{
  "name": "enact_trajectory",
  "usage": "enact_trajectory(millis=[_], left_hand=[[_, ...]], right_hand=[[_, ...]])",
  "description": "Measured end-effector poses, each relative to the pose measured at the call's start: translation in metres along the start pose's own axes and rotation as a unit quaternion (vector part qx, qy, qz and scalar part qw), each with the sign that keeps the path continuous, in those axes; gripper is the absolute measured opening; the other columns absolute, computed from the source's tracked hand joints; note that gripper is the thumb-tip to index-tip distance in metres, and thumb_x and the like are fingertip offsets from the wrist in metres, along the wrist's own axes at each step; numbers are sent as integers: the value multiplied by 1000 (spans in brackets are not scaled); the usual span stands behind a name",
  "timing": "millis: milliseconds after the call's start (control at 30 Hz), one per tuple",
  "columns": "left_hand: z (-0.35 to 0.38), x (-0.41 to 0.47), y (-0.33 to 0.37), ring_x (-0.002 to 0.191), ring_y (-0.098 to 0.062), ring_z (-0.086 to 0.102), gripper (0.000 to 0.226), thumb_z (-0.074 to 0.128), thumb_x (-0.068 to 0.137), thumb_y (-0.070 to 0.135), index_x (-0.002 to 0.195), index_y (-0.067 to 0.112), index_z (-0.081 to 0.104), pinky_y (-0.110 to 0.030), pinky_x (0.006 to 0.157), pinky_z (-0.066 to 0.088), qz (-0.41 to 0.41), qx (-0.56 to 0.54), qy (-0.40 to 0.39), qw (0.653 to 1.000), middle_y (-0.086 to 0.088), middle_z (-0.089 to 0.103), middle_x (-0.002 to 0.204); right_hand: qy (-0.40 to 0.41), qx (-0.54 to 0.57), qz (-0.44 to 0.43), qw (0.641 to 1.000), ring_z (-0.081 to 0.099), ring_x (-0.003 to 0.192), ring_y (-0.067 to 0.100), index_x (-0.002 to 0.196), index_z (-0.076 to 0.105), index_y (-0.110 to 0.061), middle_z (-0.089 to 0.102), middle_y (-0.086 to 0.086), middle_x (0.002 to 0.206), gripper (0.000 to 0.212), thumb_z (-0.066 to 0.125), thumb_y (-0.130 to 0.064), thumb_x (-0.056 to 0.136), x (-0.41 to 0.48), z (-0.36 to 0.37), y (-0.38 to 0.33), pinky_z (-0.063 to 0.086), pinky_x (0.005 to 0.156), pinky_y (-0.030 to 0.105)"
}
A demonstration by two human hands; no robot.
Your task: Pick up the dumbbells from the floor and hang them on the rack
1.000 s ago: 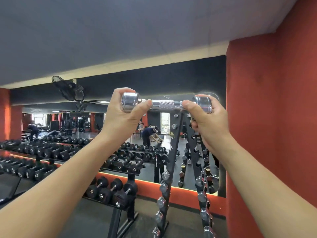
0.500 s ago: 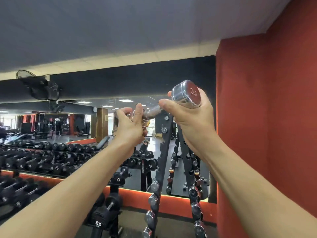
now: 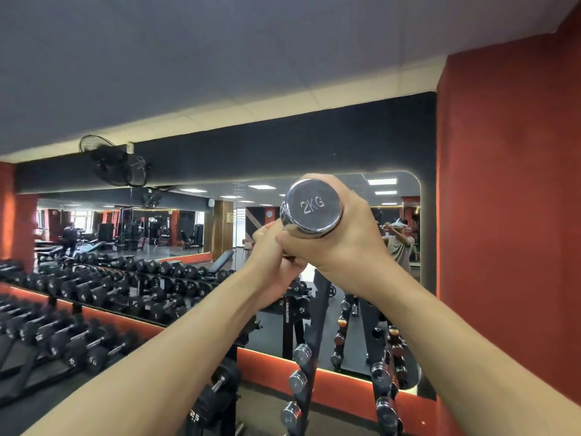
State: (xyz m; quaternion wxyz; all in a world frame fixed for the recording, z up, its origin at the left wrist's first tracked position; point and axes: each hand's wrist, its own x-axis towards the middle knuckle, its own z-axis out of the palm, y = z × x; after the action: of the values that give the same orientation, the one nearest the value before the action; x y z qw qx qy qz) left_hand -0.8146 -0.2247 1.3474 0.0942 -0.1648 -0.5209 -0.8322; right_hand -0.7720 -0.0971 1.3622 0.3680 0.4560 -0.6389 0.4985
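Observation:
A chrome dumbbell (image 3: 311,205) marked 2KG is held up high with its round end face turned toward me. My right hand (image 3: 345,237) wraps around the near head from the right and below. My left hand (image 3: 270,256) grips the handle just behind it; the handle and far head are hidden. Below the hands stands the tall black A-frame rack (image 3: 314,325), its two uprights carrying several chrome dumbbells (image 3: 297,382) in notches.
A long rack of black dumbbells (image 3: 94,309) runs along the left under a wall mirror (image 3: 220,234). A red wall (image 3: 509,215) closes the right side. A black fan (image 3: 116,162) hangs above the mirror. A black 25 dumbbell (image 3: 204,407) sits low centre.
The dumbbell has turned from sideways to end-on toward me. Both hands have closed together at its near end, and the view has shifted right and up.

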Motion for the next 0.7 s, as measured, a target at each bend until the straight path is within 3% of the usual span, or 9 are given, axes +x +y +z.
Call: enact_trajectory(millis=[100,200,267,300,367,433,500,600,700], left_hand=[[-3,13,-1,95,-28,37,60,52,102,7,154,-4,25,-40,72,32,24,27,10,999,-14,47,114],[-15,34,-3,100,-28,44,58,56,102,12,152,-3,30,-44,86,42,47,44,30,998,-19,55,117],[-29,52,-4,99,-29,54,47,53,105,25,146,2,44,-45,96,54,65,57,57,995,-24,63,124],[-39,61,-2,96,-25,59,43,51,107,33,140,5,53,-42,91,60,75,51,78,993,-22,67,125],[-61,78,3,81,-19,66,42,52,105,41,127,6,62,-28,64,61,88,1,117,989,-16,72,112],[-85,94,10,59,-15,62,40,61,98,45,114,9,65,-21,45,47,114,-27,136,984,-9,72,90],[-107,112,17,47,-11,51,38,65,86,50,103,16,61,-20,36,34,166,-3,140,976,-3,63,77],[-145,143,27,50,-11,47,42,60,86,60,96,19,60,-25,42,38,260,125,149,946,-2,56,78],[-190,177,34,63,-15,50,51,51,89,68,96,18,61,-38,59,46,318,206,136,915,3,55,75]], right_hand=[[1,8,-5,1000,71,92,7,111,68,-26,72,-17,96,52,88,1,70,4,2,15,54,83,20],[17,0,-12,1000,71,96,5,109,68,-27,72,-17,99,52,95,-8,69,11,7,31,52,84,16],[59,-8,-26,998,72,95,6,111,65,-28,71,-14,102,58,99,-14,67,17,13,47,54,84,18],[90,-11,-30,995,73,94,9,115,62,-29,71,-10,103,63,100,-18,66,21,18,56,56,85,24],[161,1,-22,987,77,86,21,114,55,-34,69,0,103,64,100,-26,69,29,28,79,62,75,39],[216,37,15,976,77,76,20,110,53,-37,67,13,108,54,95,-32,77,40,41,106,63,61,35],[234,40,78,968,76,77,21,125,54,-32,70,20,112,55,86,-46,83,51,55,142,63,61,36],[219,-3,149,964,65,80,21,140,52,-21,70,16,115,84,76,-71,77,63,87,194,54,71,38],[229,-26,153,961,58,63,10,120,64,-31,70,-6,86,66,72,-76,73,72,126,234,48,63,28]])
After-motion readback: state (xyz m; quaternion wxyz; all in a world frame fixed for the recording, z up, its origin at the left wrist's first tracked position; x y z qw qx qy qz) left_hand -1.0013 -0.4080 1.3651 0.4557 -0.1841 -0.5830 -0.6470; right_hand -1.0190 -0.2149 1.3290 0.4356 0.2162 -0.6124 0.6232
